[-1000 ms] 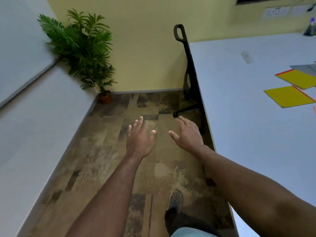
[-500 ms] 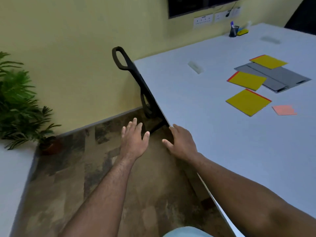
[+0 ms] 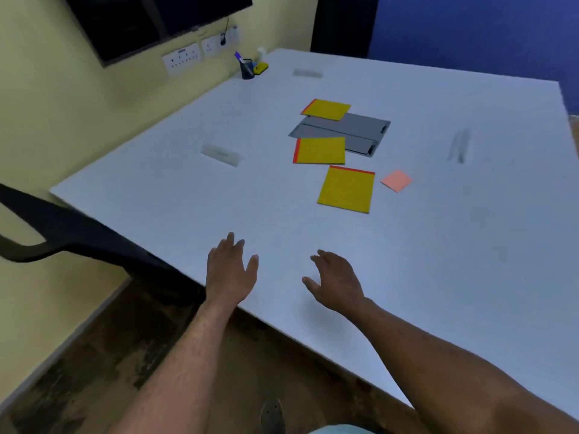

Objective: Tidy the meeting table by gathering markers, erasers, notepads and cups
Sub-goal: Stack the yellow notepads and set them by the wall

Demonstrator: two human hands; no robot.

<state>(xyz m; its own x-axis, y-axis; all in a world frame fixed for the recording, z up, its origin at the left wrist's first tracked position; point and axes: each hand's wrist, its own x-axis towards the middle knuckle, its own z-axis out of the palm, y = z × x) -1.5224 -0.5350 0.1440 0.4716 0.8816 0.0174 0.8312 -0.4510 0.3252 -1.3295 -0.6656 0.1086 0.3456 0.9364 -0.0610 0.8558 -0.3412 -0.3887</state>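
Now we hold left hand (image 3: 230,274) and right hand (image 3: 336,281) spread and empty over the table's (image 3: 156,202) near edge; nearest yellow notepad (image 3: 347,189) lies mid-table, so reach forward, sliding it edgewise.

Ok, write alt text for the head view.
Two bare, empty hands, left hand and right hand, hover open above the near edge of a white table, where three yellow red-edged notepads and a pink sticky note lie.
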